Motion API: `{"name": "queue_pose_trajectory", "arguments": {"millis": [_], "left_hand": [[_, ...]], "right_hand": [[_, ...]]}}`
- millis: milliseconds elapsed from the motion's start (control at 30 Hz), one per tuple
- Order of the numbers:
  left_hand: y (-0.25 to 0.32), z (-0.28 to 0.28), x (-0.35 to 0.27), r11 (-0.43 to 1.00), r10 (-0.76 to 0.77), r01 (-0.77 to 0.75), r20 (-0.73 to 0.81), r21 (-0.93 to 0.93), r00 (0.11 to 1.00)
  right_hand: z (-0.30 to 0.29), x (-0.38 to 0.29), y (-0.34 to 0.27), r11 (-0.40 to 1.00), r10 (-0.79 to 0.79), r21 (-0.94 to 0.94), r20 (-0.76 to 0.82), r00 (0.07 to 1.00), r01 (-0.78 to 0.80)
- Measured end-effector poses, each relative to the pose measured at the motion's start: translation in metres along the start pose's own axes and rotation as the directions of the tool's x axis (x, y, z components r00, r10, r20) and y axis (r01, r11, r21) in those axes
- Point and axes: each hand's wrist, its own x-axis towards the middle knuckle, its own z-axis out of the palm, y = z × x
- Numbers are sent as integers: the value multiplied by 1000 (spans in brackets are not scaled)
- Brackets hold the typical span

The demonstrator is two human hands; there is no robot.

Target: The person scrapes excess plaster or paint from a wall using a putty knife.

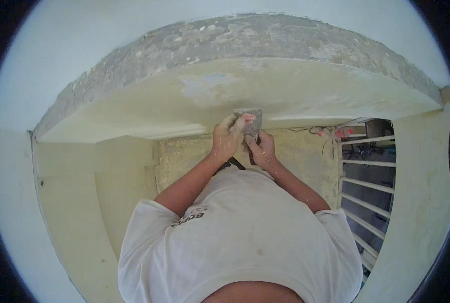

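Note:
My right hand [262, 149] grips the handle of a putty knife, whose wide metal blade [252, 127] points away from me, smeared with pale material and bearing a red patch. From the other side, my left hand [227, 138] has its dusty fingers closed at the left part of this blade. Whether a second small tool lies under those fingers I cannot tell. Beyond the blade tip is the cream-painted wall surface [141, 110], with a whitish patch [206, 85] on it. Its grey, rough edge band [247, 36] curves across the upper view.
To the right, a window opening has pale metal bars [368, 163] with dark clutter behind. A red-and-clear plastic item [344, 132] and thin dark wires [304, 129] are near its top corner. Cream wall [66, 197] stands at the left. A black strap-like thing [236, 163] shows below my hands.

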Motion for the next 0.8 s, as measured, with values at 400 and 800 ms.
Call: {"name": "queue_pose_trajectory", "arguments": {"millis": [400, 800], "left_hand": [[20, 15, 16, 956, -182, 127, -195, -264, 964], [10, 19, 24, 972, -107, 51, -242, -230, 964]], "right_hand": [[26, 30, -33, 982, 174, 93, -145, 974, -161], [35, 31, -39, 995, 98, 56, -239, 966, -87]]}}
